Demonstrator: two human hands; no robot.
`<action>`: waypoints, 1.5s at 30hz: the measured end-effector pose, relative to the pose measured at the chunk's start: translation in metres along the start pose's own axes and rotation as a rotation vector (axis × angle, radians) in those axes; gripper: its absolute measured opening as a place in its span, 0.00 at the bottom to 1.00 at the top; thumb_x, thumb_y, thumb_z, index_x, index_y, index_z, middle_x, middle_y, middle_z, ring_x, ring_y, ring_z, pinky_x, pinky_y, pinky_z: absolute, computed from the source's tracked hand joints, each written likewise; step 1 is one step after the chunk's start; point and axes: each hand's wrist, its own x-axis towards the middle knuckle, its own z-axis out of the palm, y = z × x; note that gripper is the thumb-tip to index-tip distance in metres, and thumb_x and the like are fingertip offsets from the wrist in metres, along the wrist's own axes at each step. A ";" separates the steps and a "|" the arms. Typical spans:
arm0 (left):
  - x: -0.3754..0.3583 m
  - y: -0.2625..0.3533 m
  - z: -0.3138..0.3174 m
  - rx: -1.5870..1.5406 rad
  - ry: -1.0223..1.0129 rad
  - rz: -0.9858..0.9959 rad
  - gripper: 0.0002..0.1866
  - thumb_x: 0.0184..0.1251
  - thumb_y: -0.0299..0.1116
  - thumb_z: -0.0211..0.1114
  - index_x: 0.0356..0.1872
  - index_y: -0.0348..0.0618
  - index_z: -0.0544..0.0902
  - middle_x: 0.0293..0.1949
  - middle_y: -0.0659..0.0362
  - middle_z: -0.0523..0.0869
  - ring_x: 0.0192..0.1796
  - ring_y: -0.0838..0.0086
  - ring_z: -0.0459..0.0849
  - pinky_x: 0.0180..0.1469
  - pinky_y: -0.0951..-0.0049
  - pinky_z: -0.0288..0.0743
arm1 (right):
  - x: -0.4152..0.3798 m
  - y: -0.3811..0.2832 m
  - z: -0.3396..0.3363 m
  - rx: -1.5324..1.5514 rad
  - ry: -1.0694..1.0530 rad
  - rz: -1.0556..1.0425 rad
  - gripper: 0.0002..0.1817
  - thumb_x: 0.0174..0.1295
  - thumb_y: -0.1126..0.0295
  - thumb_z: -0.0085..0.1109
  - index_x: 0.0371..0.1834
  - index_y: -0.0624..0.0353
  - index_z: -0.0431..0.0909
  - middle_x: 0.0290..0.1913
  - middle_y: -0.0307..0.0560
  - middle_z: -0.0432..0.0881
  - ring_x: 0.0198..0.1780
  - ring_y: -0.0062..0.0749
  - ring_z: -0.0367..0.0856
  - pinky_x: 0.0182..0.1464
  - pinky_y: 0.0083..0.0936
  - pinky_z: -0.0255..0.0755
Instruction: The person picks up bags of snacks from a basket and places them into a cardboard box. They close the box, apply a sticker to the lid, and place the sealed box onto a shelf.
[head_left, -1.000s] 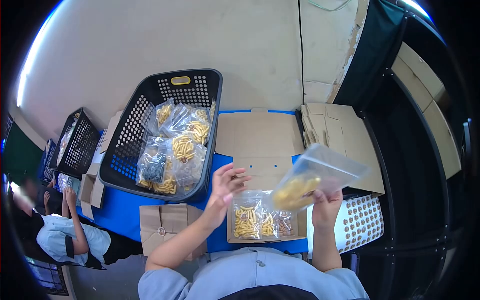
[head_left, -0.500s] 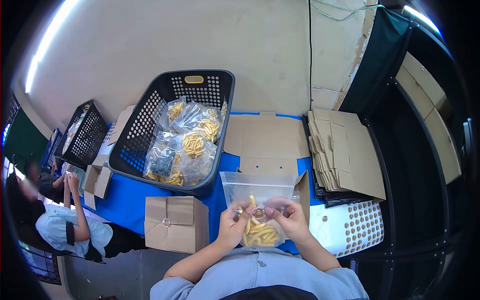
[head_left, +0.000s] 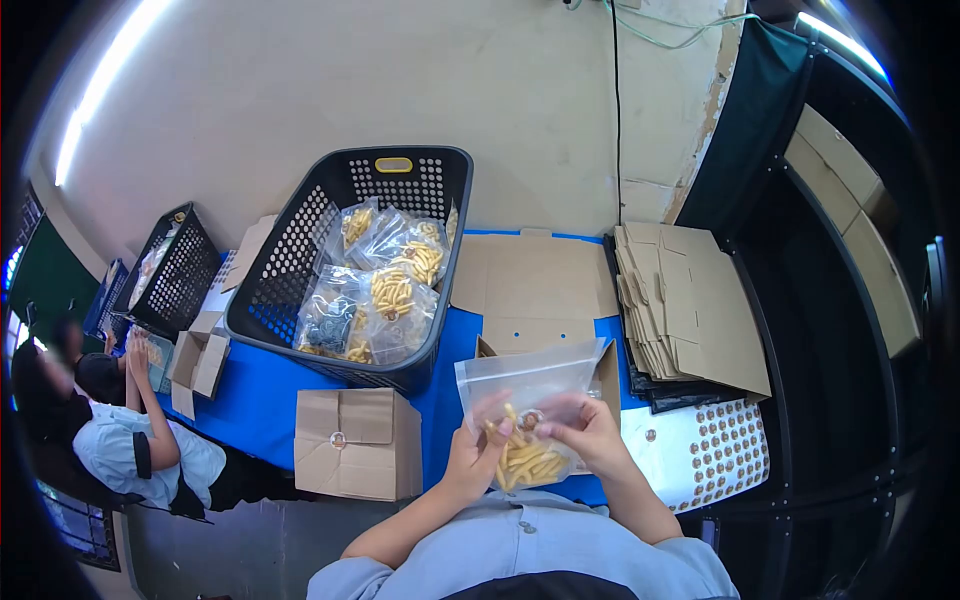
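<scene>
A clear zip-top plastic bag, with yellow stick-shaped snack pieces in its lower part, is held up before my chest. A round sticker shows on its front. My left hand pinches the bag's left side, thumb in front and fingers behind the plastic. On the right side, my right hand grips it beside the sticker, its thumb and fingers closed together. Behind the bag stands an open cardboard box, its lower part mostly hidden.
A black basket holds several filled bags. One closed box sits left of me on the blue-covered table. Flattened boxes lie at right, above a sticker sheet. At far left, a person works near another basket.
The bag has tilted, its top right corner rising and its snack pieces shifting. Both hands still hold it. The camera view has shifted slightly.
</scene>
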 end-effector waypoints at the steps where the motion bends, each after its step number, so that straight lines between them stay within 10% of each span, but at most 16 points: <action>1: -0.002 0.000 -0.003 0.091 -0.070 0.009 0.25 0.66 0.30 0.63 0.62 0.38 0.67 0.46 0.56 0.81 0.45 0.76 0.81 0.48 0.76 0.74 | -0.001 0.000 0.002 -0.059 -0.015 -0.031 0.10 0.58 0.73 0.66 0.41 0.67 0.83 0.38 0.46 0.86 0.41 0.22 0.82 0.45 0.22 0.75; 21: -0.006 0.021 0.000 0.433 -0.398 0.005 0.31 0.53 0.33 0.74 0.59 0.42 0.72 0.48 0.52 0.83 0.49 0.70 0.84 0.53 0.70 0.75 | -0.007 0.023 -0.020 0.160 0.226 -0.174 0.06 0.55 0.76 0.67 0.35 0.65 0.82 0.32 0.41 0.83 0.34 0.21 0.78 0.38 0.19 0.71; 30: 0.011 0.010 -0.019 0.291 -0.192 0.151 0.11 0.66 0.33 0.64 0.41 0.35 0.85 0.32 0.53 0.88 0.40 0.70 0.86 0.53 0.73 0.73 | -0.017 0.021 -0.023 -0.145 -0.062 -0.134 0.11 0.66 0.69 0.55 0.41 0.66 0.82 0.40 0.46 0.83 0.42 0.26 0.80 0.48 0.23 0.72; 35: 0.013 0.015 -0.037 0.179 -0.458 -0.057 0.15 0.72 0.32 0.55 0.54 0.35 0.77 0.46 0.50 0.85 0.50 0.71 0.83 0.56 0.69 0.72 | -0.019 0.011 -0.040 -0.129 -0.206 0.019 0.17 0.72 0.65 0.46 0.53 0.67 0.78 0.48 0.47 0.82 0.50 0.27 0.78 0.55 0.26 0.70; 38: 0.016 -0.007 -0.033 -0.148 -0.027 0.137 0.17 0.73 0.33 0.54 0.58 0.38 0.71 0.52 0.49 0.81 0.55 0.70 0.79 0.59 0.68 0.70 | -0.012 0.006 -0.035 -0.291 -0.076 -0.168 0.19 0.72 0.64 0.45 0.56 0.66 0.76 0.52 0.51 0.79 0.55 0.33 0.76 0.58 0.28 0.67; 41: 0.021 -0.016 -0.054 -0.047 -0.221 0.064 0.15 0.72 0.33 0.54 0.56 0.38 0.70 0.55 0.49 0.78 0.58 0.67 0.78 0.62 0.68 0.68 | -0.008 0.013 -0.025 -0.685 0.082 -0.495 0.19 0.72 0.67 0.43 0.59 0.63 0.74 0.57 0.53 0.76 0.61 0.42 0.72 0.63 0.32 0.62; 45: 0.012 -0.003 -0.024 0.500 -0.492 0.199 0.46 0.63 0.45 0.66 0.73 0.37 0.49 0.71 0.43 0.58 0.73 0.57 0.58 0.72 0.61 0.52 | -0.007 0.022 0.003 -0.757 -0.085 -0.485 0.24 0.64 0.67 0.52 0.65 0.59 0.70 0.62 0.56 0.69 0.61 0.48 0.67 0.64 0.36 0.61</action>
